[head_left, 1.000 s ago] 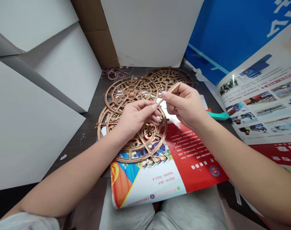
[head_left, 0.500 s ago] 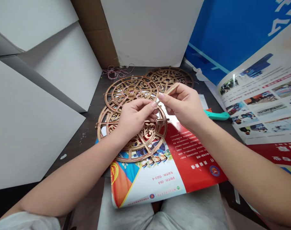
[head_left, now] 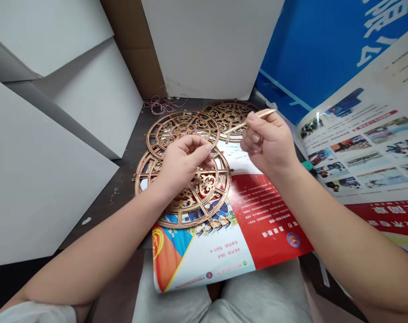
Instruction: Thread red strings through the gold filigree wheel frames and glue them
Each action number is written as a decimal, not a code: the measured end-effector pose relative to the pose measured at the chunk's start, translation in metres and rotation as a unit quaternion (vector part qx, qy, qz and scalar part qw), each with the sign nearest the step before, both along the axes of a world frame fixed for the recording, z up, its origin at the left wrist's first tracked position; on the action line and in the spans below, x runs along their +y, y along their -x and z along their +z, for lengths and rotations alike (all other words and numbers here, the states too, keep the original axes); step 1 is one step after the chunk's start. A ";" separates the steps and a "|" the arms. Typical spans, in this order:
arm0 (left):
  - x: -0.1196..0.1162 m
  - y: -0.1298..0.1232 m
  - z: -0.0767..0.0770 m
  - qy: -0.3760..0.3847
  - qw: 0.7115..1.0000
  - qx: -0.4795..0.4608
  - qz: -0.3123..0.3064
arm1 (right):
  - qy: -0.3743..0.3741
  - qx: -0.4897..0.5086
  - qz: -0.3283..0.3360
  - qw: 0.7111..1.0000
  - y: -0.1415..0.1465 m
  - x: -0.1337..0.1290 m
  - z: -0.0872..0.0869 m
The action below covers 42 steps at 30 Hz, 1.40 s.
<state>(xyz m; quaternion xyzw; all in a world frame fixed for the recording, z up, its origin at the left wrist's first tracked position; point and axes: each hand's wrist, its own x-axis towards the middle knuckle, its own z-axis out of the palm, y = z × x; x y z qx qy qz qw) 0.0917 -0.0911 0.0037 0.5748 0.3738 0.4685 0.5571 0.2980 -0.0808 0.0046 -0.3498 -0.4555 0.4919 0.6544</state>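
Note:
My right hand (head_left: pixel 271 139) pinches a thin, pale wooden stick (head_left: pixel 237 127) between thumb and curled fingers, its tip pointing left. My left hand (head_left: pixel 182 163) hovers over the front openwork disc (head_left: pixel 209 204), thumb pressed to the index finger. Whatever may be between those fingertips is too small to make out. Gold-brown and ornate, this disc lies partly beneath a second round openwork disc (head_left: pixel 180 121). A third, darker disc (head_left: pixel 231 117) sits farther back, behind the stick. My left hand hides part of the front disc.
A printed red and white sheet (head_left: pixel 264 215) lies under the discs and overhangs the table's front edge. Tangled thin thread (head_left: pixel 160 105) rests at the back left. White panels (head_left: pixel 49 170) stand left, a propped picture booklet (head_left: pixel 365 148) right. A teal handle (head_left: pixel 307 166) peeks out beside my right wrist.
My right hand has moved right, away from my left hand, carrying the stick. Earlier the fingertips of both hands nearly met at the stick's tip. My left hand has shifted slightly left.

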 end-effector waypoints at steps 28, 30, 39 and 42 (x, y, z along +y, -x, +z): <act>0.054 -0.059 0.004 -0.107 0.972 0.208 0.004 | -0.062 -0.055 -0.147 0.986 -0.038 0.029 -0.008; 0.047 -0.045 0.008 -0.015 0.997 0.079 -0.008 | -0.058 -0.046 -0.084 0.994 -0.031 0.022 -0.004; 0.022 -0.022 0.007 -0.045 0.997 0.008 -0.063 | -0.055 -0.064 0.013 0.996 -0.008 0.004 -0.002; 0.022 -0.020 0.002 -0.064 0.996 0.041 -0.044 | -0.060 -0.088 0.013 0.994 -0.004 0.000 -0.004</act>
